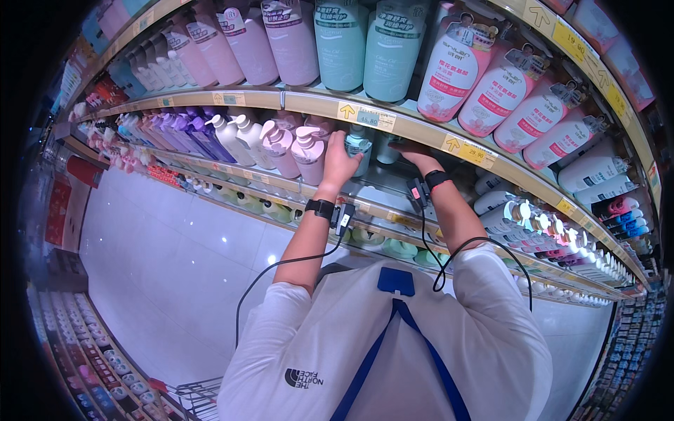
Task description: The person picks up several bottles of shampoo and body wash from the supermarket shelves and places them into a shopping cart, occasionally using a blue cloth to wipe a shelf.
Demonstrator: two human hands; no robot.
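Observation:
My left hand is on the lower shelf, its thumb and fingers around a teal pump bottle. The top of that bottle is partly hidden by the shelf above. My right hand reaches under the same upper shelf, and its fingers are in shadow. Beside its fingertips, further back, stands another teal bottle; I cannot tell whether they touch. Just left of my left hand is a pink pump bottle in a row with other pink and white ones.
The upper shelf edge carries price tags and runs close above both hands. Large teal bottles and pink-and-white bottles stand on it. Cables run from both wrist devices. A wire shopping cart is at lower left on the tiled floor.

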